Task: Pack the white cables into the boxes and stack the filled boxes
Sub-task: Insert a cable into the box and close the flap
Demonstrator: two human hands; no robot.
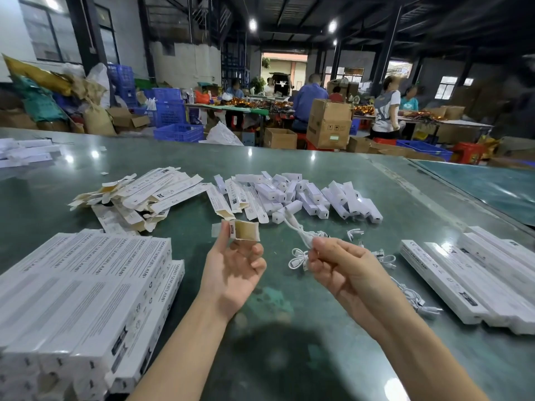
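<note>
At my far left the stack of filled boxes lies flat on the green worktop, long white cartons side by side in layers. They look light and stiff along their length, so I would lift each by its long sides and lay it square, since thin card dents at the corners.

Beyond them sits a heap of flat, unfolded cartons, which I judge flimsy and likely to slide over one another.

My left hand holds the open box upright, thumb on one side and fingertips on the other, mouth turned toward me and its brown inside showing. The card is soft here, so too hard a pinch would squash the opening shut; a grip at the edges just below the mouth should keep it square.

Behind, a pile of small white adapters is spread across the worktop.

My right hand pinches a coiled white cable with curled fingers, one adapter hanging from its far end. It is light, limp and springy, so I expect the coil to loosen unless I hold it by the bundled middle and feed the plug end in first.

More loose cables lie below and to the right of that hand. At my far right rests a second row of long boxes.
</note>
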